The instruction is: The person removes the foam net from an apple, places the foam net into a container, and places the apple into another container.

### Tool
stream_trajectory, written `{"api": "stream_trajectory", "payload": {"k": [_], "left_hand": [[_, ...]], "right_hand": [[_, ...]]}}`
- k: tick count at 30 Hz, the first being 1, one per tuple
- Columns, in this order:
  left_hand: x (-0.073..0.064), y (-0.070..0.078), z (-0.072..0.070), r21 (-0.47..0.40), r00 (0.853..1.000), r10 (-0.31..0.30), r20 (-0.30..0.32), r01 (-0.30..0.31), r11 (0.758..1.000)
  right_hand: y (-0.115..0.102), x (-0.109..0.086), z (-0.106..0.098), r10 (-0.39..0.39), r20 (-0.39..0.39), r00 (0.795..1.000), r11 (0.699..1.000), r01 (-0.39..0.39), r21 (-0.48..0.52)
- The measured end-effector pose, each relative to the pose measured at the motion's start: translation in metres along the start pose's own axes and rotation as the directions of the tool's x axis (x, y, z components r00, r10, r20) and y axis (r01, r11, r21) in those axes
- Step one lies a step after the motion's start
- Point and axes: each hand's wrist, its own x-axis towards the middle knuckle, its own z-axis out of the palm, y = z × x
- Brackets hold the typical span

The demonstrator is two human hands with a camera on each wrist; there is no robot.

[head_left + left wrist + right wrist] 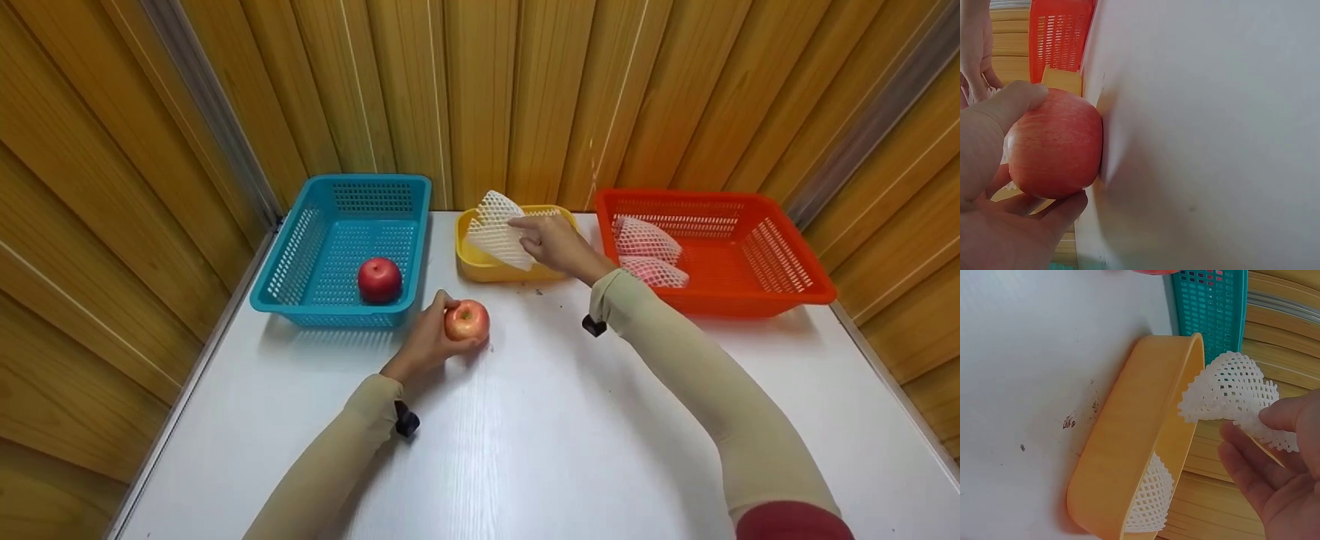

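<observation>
My left hand [433, 335] grips a red apple [467, 321] low over the white table, between the blue basket and the yellow bin. In the left wrist view the thumb lies on one side of the apple [1058, 143] and the fingers on the other. My right hand [553, 241] pinches a white foam fruit net [498, 231] above the yellow bin [480, 271]. The right wrist view shows the foam net [1233, 391] held between thumb and fingers, its far end hanging free. Another foam net [1152, 498] lies inside the bin.
At the left stands a blue basket [416, 300] with one red apple [379, 280] in it. A red basket [757, 300] at the right holds net-wrapped fruits [649, 241]. Behind all three containers rises a wood-slat wall [480, 90].
</observation>
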Motion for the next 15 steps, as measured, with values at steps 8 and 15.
{"api": "stream_trajectory", "payload": {"k": [8,15], "left_hand": [[-0.001,0.0,0.0,0.007,1.0,0.018,-0.016,-0.018,1.0],[-0.001,0.002,0.001,0.012,1.0,0.007,-0.008,-0.007,1.0]], "right_hand": [[-0.002,0.01,0.002,0.063,0.045,0.997,0.997,-0.065,0.037],[0.002,0.018,0.007,0.119,0.112,0.987,0.989,-0.128,0.079]]}}
